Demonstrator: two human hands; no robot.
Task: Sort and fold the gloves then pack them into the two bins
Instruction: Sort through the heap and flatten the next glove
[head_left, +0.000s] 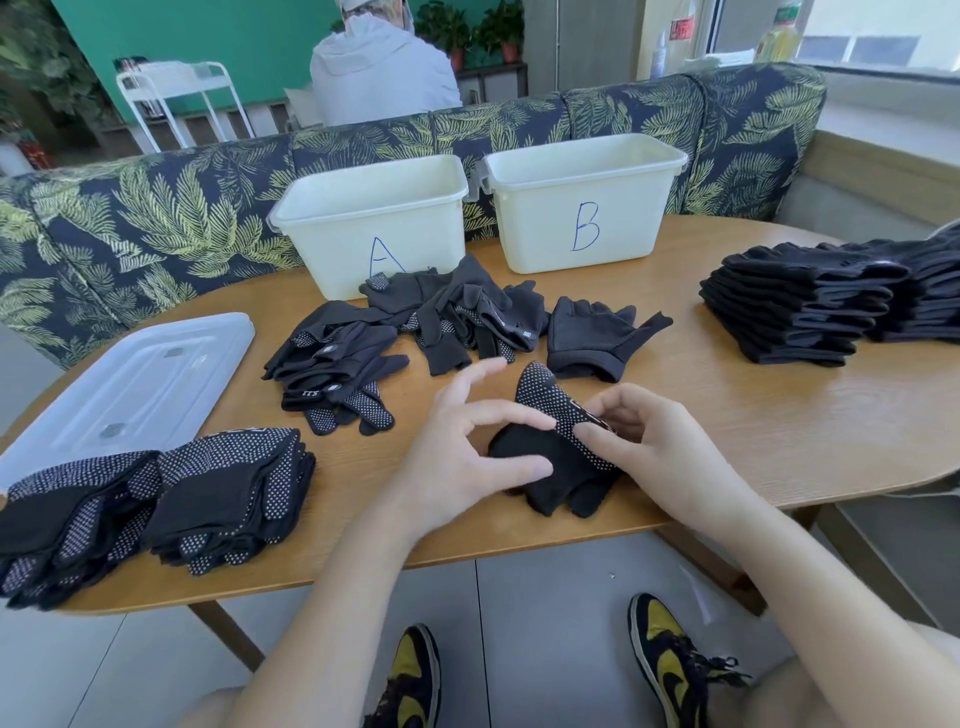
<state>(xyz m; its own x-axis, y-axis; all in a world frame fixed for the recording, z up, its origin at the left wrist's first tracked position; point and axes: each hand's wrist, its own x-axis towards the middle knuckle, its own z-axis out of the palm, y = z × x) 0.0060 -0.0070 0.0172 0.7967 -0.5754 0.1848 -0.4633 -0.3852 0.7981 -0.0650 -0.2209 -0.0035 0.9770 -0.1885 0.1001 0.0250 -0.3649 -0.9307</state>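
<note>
A black glove with white grip dots (545, 400) lies partly folded near the table's front edge. My left hand (467, 452) pinches its folded black part between thumb and forefinger. My right hand (639, 441) grips the dotted flap from the right. Behind them lies a loose heap of black gloves (405, 332) and a single fingerless black glove (592, 332). Two white bins stand at the back: bin A (374, 228) and bin B (582, 202), both showing nothing inside. Folded dotted gloves (156, 504) are stacked at front left; folded plain black gloves (810, 306) at right.
A clear plastic lid (130, 384) lies on the wooden table (753, 421) at left. A leaf-patterned sofa back (156, 218) runs behind the table. A person in a grey hoodie (379, 67) sits beyond it, facing away. My shoes (665, 660) show below the table edge.
</note>
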